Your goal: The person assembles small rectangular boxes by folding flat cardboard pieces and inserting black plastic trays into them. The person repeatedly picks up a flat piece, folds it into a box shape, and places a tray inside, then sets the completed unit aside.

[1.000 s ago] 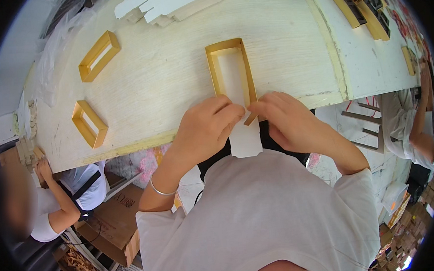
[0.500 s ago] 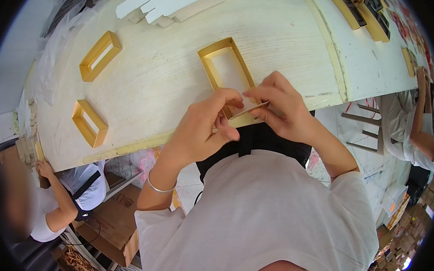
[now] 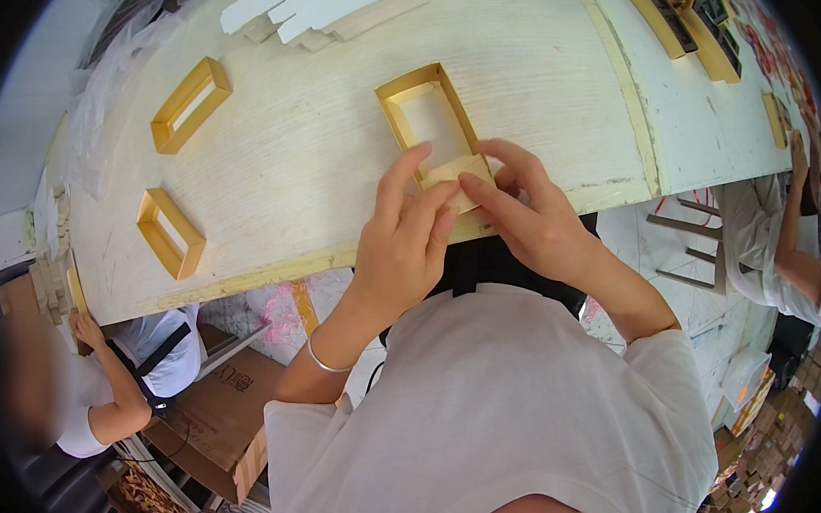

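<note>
A gold cardboard box frame (image 3: 456,106) with an open middle lies at the table's near edge in front of me. Its near end has a pale flap (image 3: 450,169), tilted up at me between my hands. My left hand (image 3: 400,234) holds the flap's left part, with its index finger reaching along the frame's left side. On the right corner, my right hand (image 3: 536,211) presses its thumb against the flap, its other fingers behind and along the right wall. Some of the fingertips are hidden behind the card.
Two more gold frames, one far left (image 3: 191,104) and one nearer (image 3: 171,234), rest on the white table (image 3: 313,159). Flat white card pieces (image 3: 333,10) are stacked at the back. Gold boxes with black inserts (image 3: 686,19) stand far right. A person works on each side.
The near flap has turned its pale face up toward me. My left hand has shifted right and closer to the flap, and my right thumb now presses on it.
</note>
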